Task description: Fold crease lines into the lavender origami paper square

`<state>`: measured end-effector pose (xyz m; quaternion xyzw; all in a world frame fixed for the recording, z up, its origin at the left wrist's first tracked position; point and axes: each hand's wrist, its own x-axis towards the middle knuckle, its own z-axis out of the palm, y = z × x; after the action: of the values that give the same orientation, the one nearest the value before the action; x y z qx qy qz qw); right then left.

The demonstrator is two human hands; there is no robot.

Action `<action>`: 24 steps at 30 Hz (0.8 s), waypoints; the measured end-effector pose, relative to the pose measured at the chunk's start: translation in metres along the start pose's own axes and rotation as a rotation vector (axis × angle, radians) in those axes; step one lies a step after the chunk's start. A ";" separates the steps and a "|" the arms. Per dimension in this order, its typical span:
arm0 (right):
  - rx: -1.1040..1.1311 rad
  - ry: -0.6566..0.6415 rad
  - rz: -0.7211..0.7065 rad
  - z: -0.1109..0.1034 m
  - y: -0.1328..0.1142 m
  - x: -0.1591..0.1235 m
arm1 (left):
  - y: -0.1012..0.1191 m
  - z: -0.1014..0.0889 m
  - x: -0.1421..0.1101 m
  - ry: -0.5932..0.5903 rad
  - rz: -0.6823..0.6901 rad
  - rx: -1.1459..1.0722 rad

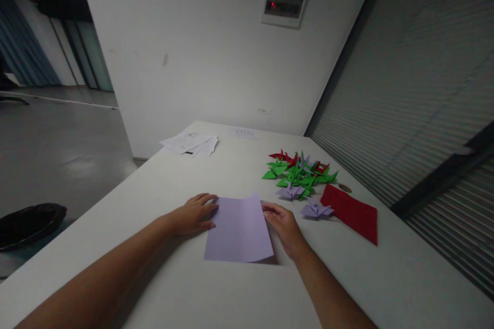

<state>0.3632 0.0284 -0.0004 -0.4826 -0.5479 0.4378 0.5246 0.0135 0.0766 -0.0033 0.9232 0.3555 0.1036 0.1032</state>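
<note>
Lilac paper sheet (239, 231) lies on the white table (185, 293) directly before the person, between the two hands, a soft vertical bend down its middle. Left hand (195, 214): fingers extended and slightly spread, tips resting at the left edge, presumably to steady that side against the tabletop. Right hand (283, 223): fingers curled at the right edge, which rises off the surface (shadow visible under the near corner), so this hand seems to support the lifted half; whether thumb and fingers pinch it, cannot tell. Folded paper birds (297, 175), green, red and lilac, are clustered beyond the right hand, apparently set aside to leave the working spot to the sheet. Nearest obstacles on that side: one lilac bird (316, 209) and a red paper piece (355, 213), its far corner close to the bird. Loose printed papers (189, 143) lie farther back at left, well apart; black-lined bin (31, 223) stands off the table's left side.
</note>
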 end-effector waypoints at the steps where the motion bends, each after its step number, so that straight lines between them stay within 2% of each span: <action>1: -0.001 -0.027 -0.006 0.001 -0.004 -0.002 | 0.001 0.000 0.000 0.006 0.004 -0.002; 6: 0.014 -0.230 -0.056 0.010 -0.029 -0.015 | 0.008 -0.002 0.002 0.034 0.021 -0.002; 10: 0.074 -0.342 -0.014 0.017 -0.038 -0.023 | 0.012 -0.004 0.004 0.041 0.023 0.014; 17: 0.076 -0.380 -0.077 0.019 -0.033 -0.022 | 0.011 -0.002 0.003 0.045 0.028 0.018; 24: -0.059 -0.414 -0.127 0.016 -0.027 -0.023 | 0.012 -0.002 0.003 0.038 0.034 0.038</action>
<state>0.3449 0.0023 0.0217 -0.3619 -0.6859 0.4773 0.4132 0.0228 0.0707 0.0024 0.9287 0.3436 0.1160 0.0771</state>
